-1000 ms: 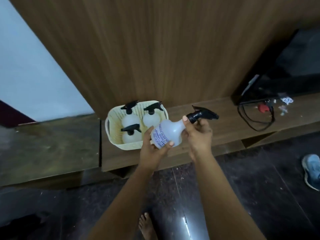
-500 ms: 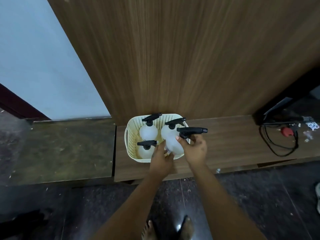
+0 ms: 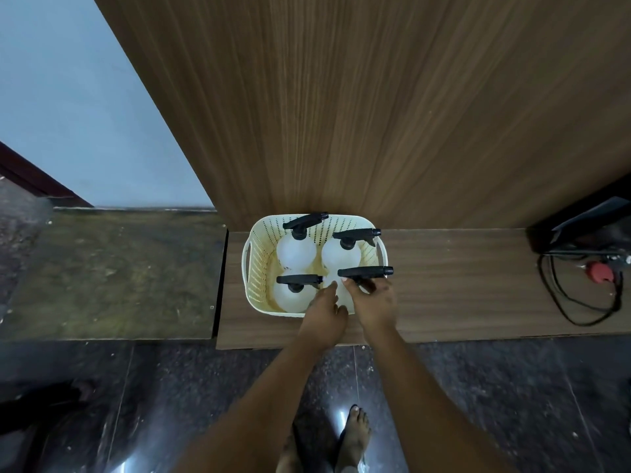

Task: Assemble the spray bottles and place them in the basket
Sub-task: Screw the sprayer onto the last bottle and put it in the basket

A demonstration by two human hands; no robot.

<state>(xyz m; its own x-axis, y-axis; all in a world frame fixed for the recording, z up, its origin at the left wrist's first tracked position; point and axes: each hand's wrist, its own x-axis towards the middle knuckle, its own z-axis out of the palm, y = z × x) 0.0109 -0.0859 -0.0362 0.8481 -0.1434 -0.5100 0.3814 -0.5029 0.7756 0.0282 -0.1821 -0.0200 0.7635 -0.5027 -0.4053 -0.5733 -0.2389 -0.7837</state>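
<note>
A cream perforated basket (image 3: 260, 268) stands on a low wooden shelf (image 3: 461, 288) against a wood panel. Inside it stand three white spray bottles with black trigger heads: back left (image 3: 296, 250), back right (image 3: 341, 256) and front left (image 3: 290, 295). A fourth spray bottle (image 3: 336, 286) sits in the front right corner, its black head (image 3: 367, 272) pointing right. My left hand (image 3: 322, 315) rests on that bottle's white body. My right hand (image 3: 374, 303) grips its neck just under the head. Most of this bottle's body is hidden by my hands.
A black cable coil (image 3: 580, 302) with a red plug (image 3: 601, 272) lies at the shelf's right end beside a dark device (image 3: 594, 227). A worn stone slab (image 3: 112, 274) lies left of the shelf. My bare feet (image 3: 355, 438) stand on glossy dark floor tiles.
I have carried the assembled bottle from in front of me down into the basket's front right corner. The camera has tilted down and nearer to the basket.
</note>
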